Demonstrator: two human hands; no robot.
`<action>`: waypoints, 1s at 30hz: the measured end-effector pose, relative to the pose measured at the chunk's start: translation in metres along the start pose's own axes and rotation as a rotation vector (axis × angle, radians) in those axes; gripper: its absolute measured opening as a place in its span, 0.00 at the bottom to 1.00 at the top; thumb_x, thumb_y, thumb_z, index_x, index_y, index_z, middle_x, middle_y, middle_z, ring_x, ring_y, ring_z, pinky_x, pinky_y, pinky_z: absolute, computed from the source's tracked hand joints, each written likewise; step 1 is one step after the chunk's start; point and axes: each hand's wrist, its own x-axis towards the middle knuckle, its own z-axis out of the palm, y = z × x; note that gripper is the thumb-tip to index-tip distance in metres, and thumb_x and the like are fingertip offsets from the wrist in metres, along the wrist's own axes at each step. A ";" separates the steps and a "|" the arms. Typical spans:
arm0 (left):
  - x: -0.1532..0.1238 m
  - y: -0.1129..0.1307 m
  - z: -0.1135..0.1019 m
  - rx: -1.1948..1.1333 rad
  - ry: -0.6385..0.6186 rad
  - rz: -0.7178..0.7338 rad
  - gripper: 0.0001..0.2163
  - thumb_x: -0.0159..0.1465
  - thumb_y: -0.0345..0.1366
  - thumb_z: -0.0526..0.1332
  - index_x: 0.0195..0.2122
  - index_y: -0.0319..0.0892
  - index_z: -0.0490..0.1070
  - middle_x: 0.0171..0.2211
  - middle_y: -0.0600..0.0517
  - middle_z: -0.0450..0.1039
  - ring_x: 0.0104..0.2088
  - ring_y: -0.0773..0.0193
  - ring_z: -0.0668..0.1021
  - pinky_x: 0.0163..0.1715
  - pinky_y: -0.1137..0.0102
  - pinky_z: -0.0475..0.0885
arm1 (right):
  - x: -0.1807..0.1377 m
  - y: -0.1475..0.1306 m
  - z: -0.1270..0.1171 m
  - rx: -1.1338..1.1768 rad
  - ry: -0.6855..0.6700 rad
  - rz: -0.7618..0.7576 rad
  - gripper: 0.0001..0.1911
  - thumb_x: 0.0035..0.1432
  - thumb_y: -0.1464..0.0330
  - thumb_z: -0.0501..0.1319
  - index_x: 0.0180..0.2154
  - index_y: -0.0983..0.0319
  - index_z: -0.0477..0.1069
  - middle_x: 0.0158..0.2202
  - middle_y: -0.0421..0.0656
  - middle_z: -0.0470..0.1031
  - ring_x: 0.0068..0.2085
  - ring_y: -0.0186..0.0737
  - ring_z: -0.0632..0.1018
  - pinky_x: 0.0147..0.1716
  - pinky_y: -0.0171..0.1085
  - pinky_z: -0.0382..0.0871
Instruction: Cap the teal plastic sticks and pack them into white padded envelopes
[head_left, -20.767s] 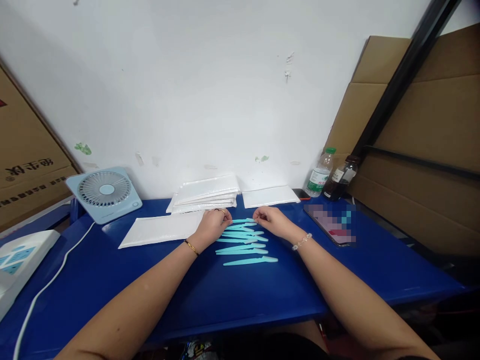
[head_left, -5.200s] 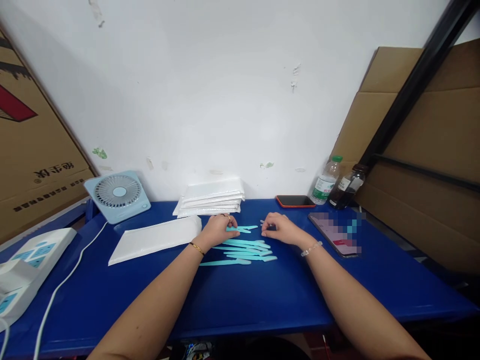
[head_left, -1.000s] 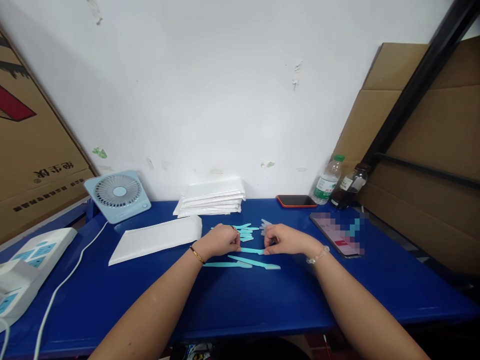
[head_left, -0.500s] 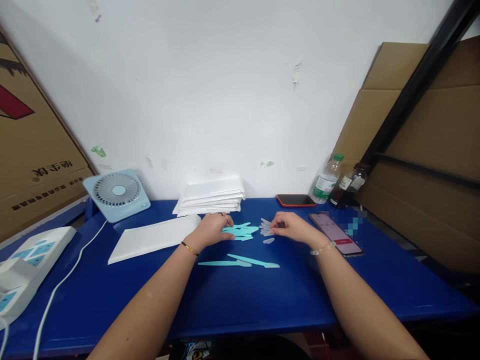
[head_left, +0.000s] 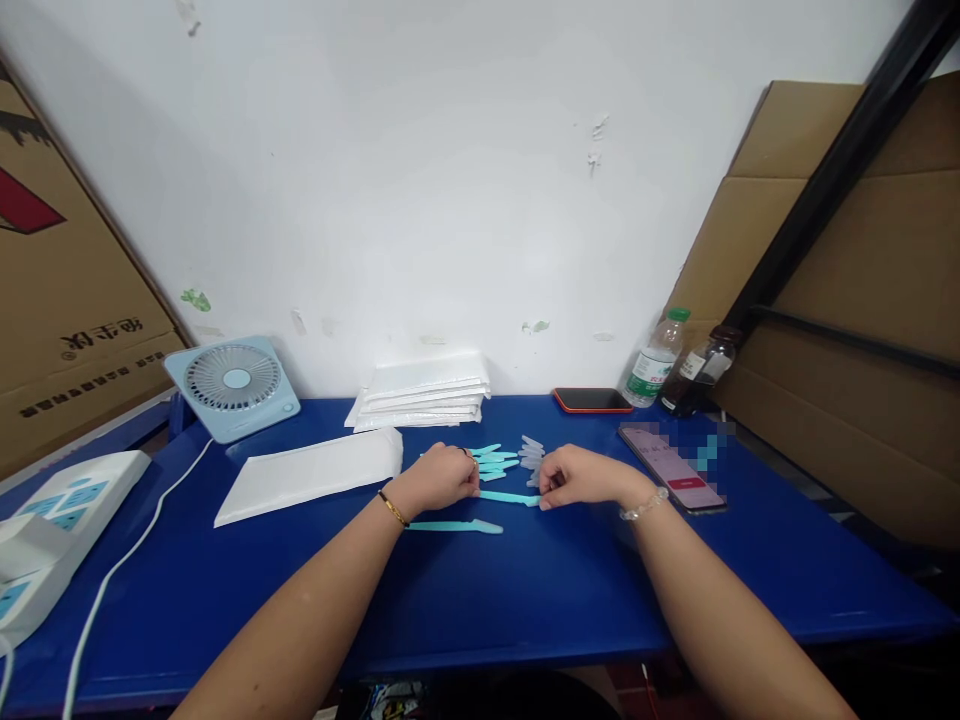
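Observation:
A teal eyebrow razor (head_left: 510, 498) is held level just above the table, between my two hands. My left hand (head_left: 441, 476) is closed round its handle end. The thumb and fingers of my right hand (head_left: 589, 477) pinch its other end; whether a clear cap is in that pinch is hidden. Behind my left hand lies a loose pile of teal razors (head_left: 495, 461), partly covered by it. Beside my right hand is a small heap of clear plastic caps (head_left: 532, 449). A single teal razor (head_left: 454, 526) with a pale tip lies nearer me, in front of my left hand.
On the blue table (head_left: 525, 600) lie a white padded envelope (head_left: 311, 474), a stack of envelopes (head_left: 420, 392), a red-edged phone (head_left: 592, 400) and another phone (head_left: 671, 468). Two bottles (head_left: 654, 365) stand back right. A fan (head_left: 236, 385) and power strip (head_left: 67, 530) are left.
My left hand has moved from the razor pile towards me and now grips a razor. My right hand has come down from the caps to its end. One front razor is gone from its spot.

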 end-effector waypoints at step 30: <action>-0.013 0.007 -0.015 -0.420 -0.127 -0.075 0.07 0.62 0.39 0.54 0.34 0.42 0.68 0.25 0.55 0.72 0.25 0.68 0.75 0.25 0.75 0.63 | 0.012 -0.030 0.019 0.068 0.188 -0.075 0.15 0.58 0.58 0.58 0.31 0.62 0.75 0.25 0.39 0.72 0.24 0.31 0.66 0.24 0.31 0.58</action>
